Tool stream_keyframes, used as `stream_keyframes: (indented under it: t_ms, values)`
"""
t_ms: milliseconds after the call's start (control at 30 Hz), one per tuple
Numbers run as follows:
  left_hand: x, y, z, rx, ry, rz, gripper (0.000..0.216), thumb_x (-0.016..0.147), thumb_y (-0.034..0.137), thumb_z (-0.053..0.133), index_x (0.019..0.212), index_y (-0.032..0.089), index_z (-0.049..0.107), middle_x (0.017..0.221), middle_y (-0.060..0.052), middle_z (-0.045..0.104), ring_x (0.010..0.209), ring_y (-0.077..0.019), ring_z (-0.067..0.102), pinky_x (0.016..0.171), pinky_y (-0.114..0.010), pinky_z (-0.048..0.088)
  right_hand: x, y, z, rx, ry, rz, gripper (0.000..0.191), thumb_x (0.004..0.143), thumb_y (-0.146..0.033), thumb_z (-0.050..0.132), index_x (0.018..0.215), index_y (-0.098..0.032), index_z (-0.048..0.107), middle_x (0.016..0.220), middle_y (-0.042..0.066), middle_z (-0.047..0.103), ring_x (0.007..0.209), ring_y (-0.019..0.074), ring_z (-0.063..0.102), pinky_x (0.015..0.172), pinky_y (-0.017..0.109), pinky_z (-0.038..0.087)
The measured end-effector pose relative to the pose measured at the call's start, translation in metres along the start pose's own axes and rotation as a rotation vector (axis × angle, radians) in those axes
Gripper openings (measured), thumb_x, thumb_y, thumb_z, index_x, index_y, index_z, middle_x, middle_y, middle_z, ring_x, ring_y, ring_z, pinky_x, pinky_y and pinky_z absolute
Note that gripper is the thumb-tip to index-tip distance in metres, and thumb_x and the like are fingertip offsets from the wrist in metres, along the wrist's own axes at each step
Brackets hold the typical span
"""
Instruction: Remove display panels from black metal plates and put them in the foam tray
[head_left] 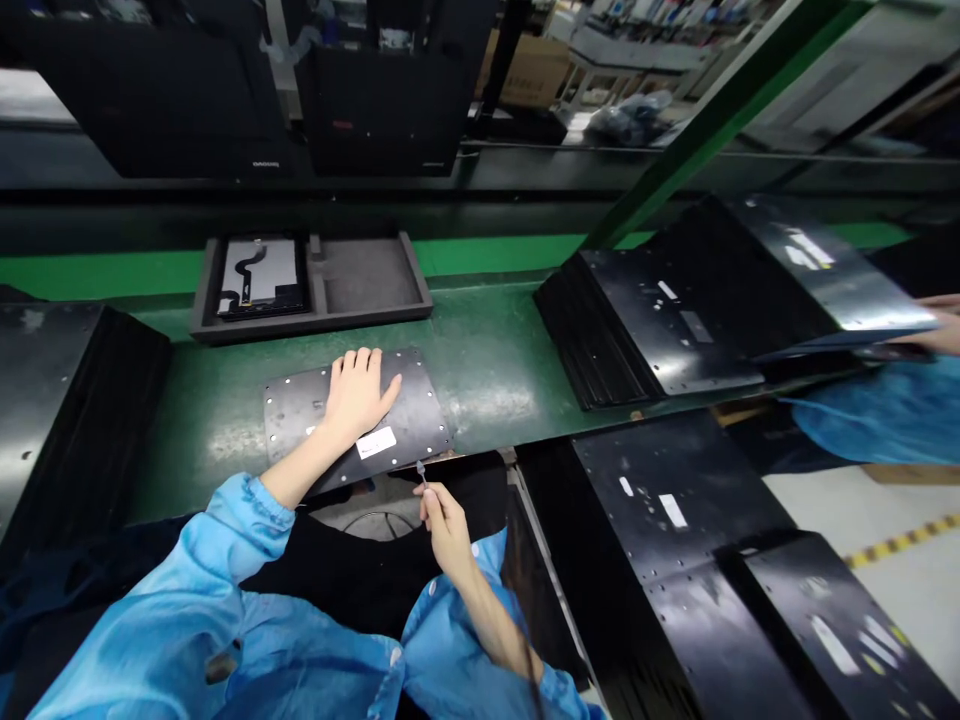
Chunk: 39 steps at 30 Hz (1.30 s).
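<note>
A dark metal panel (409, 400) with holes along its edges and a white label (376, 442) lies on the green bench, its near edge reaching past the bench's front. My left hand (355, 392) rests flat on the panel, fingers stretched out. Just off the panel's near right edge, my right hand (444, 520) pinches a small tool with a pointed grey head (421, 469). The tool's tip is at or very close to that edge; whether it touches, I cannot tell. Most of the tool's shaft is hidden by my fingers.
Behind the panel stands a grey divided tray (367, 312) holding a screen-like part (262, 275). Stacks of dark panels stand at left (45, 390), right (667, 330) and lower right (675, 500). A co-worker's blue sleeve (885, 415) shows at far right. A green post (720, 130) rises behind.
</note>
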<state>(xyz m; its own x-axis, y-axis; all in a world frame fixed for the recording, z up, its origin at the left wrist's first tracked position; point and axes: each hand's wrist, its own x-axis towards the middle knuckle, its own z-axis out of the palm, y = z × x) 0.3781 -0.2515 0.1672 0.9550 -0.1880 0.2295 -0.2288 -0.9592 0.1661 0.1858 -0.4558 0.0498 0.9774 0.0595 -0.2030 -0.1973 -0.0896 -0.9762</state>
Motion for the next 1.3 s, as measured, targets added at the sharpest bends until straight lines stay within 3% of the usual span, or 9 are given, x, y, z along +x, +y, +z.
stream_keyframes:
  t_ms: [200, 400, 533, 667, 833, 933, 1067, 1167, 1300]
  values:
    - [0.000, -0.001, -0.002, -0.023, -0.019, -0.007, 0.059, 0.111, 0.050, 0.045, 0.148, 0.006, 0.058, 0.135, -0.024, 0.067, 0.127, -0.0413, 0.058, 0.109, -0.055, 0.044, 0.002, 0.012, 0.003, 0.028, 0.076, 0.022, 0.047, 0.109, -0.065, 0.051, 0.110, -0.023, 0.072, 0.073, -0.002, 0.049, 0.066, 0.0159, 0.045, 0.063, 0.029, 0.038]
    - [-0.003, 0.002, -0.001, -0.005, 0.001, 0.006, 0.059, 0.111, 0.049, 0.044, 0.147, 0.004, 0.059, 0.134, -0.024, 0.067, 0.125, -0.0409, 0.059, 0.109, -0.054, 0.045, -0.003, -0.010, 0.002, -0.102, 0.117, 0.033, 0.055, 0.108, -0.070, 0.047, 0.112, -0.023, 0.075, 0.070, -0.001, 0.047, 0.065, 0.0186, 0.045, 0.061, 0.030, 0.039]
    - [0.000, 0.001, 0.002, -0.014, 0.000, 0.005, 0.064, 0.111, 0.049, 0.043, 0.148, 0.000, 0.058, 0.136, -0.026, 0.066, 0.126, -0.0424, 0.058, 0.109, -0.056, 0.046, -0.003, -0.043, -0.015, -0.311, 0.050, 0.006, 0.057, 0.111, -0.068, 0.042, 0.116, -0.022, 0.076, 0.082, 0.005, 0.068, 0.078, 0.0230, 0.063, 0.070, 0.031, 0.048]
    - [-0.008, -0.003, -0.003, -0.062, -0.031, 0.011, 0.072, 0.106, 0.053, 0.053, 0.156, 0.001, 0.054, 0.150, -0.028, 0.061, 0.140, -0.0435, 0.055, 0.122, -0.060, 0.041, 0.005, -0.096, -0.036, -0.678, -0.065, 0.021, 0.044, 0.117, -0.049, 0.037, 0.117, -0.026, 0.074, 0.102, 0.006, 0.080, 0.093, 0.0242, 0.076, 0.081, 0.029, 0.049]
    - [-0.060, -0.013, -0.030, -0.058, -0.207, 0.329, 0.108, 0.085, 0.073, 0.079, 0.172, 0.024, 0.039, 0.182, -0.022, 0.023, 0.166, -0.0552, 0.020, 0.128, -0.084, 0.020, 0.017, -0.160, -0.042, -1.252, -0.204, 0.122, 0.033, 0.118, -0.037, 0.040, 0.118, -0.029, 0.072, 0.103, 0.004, 0.083, 0.087, 0.0268, 0.081, 0.068, 0.028, 0.045]
    - [-0.090, -0.014, -0.042, 0.055, -0.236, 0.378, 0.089, 0.092, 0.058, 0.081, 0.167, 0.021, 0.050, 0.176, -0.024, 0.038, 0.161, -0.0536, 0.036, 0.125, -0.076, 0.039, 0.024, -0.173, -0.042, -1.386, -0.255, 0.043, 0.032, 0.119, -0.035, 0.040, 0.127, -0.029, 0.070, 0.104, 0.005, 0.084, 0.090, 0.0282, 0.082, 0.070, 0.029, 0.049]
    - [-0.107, -0.007, -0.045, 0.128, -0.208, 0.520, 0.047, 0.104, 0.025, 0.066, 0.150, 0.014, 0.066, 0.154, -0.022, 0.066, 0.139, -0.0426, 0.067, 0.095, -0.052, 0.069, 0.030, -0.172, -0.046, -1.515, -0.259, -0.032, 0.031, 0.118, -0.034, 0.041, 0.128, -0.028, 0.071, 0.098, 0.006, 0.083, 0.087, 0.0288, 0.083, 0.069, 0.030, 0.052]
    - [-0.105, -0.005, -0.059, 0.142, -0.033, 0.594, 0.043, 0.102, 0.008, 0.061, 0.143, 0.013, 0.070, 0.142, -0.018, 0.075, 0.128, -0.0347, 0.075, 0.088, -0.042, 0.071, 0.031, -0.176, -0.049, -1.547, -0.266, -0.078, 0.029, 0.118, -0.033, 0.044, 0.126, -0.029, 0.072, 0.097, 0.005, 0.083, 0.087, 0.0282, 0.083, 0.070, 0.029, 0.052]
    - [-0.090, -0.007, -0.097, 0.162, 0.189, 0.584, 0.037, 0.103, 0.005, 0.058, 0.137, 0.011, 0.072, 0.135, -0.013, 0.079, 0.118, -0.0279, 0.079, 0.087, -0.035, 0.070, 0.035, -0.187, -0.041, -1.454, -0.215, -0.115, 0.030, 0.118, -0.041, 0.044, 0.122, -0.027, 0.070, 0.107, 0.005, 0.083, 0.091, 0.0262, 0.082, 0.073, 0.028, 0.051]
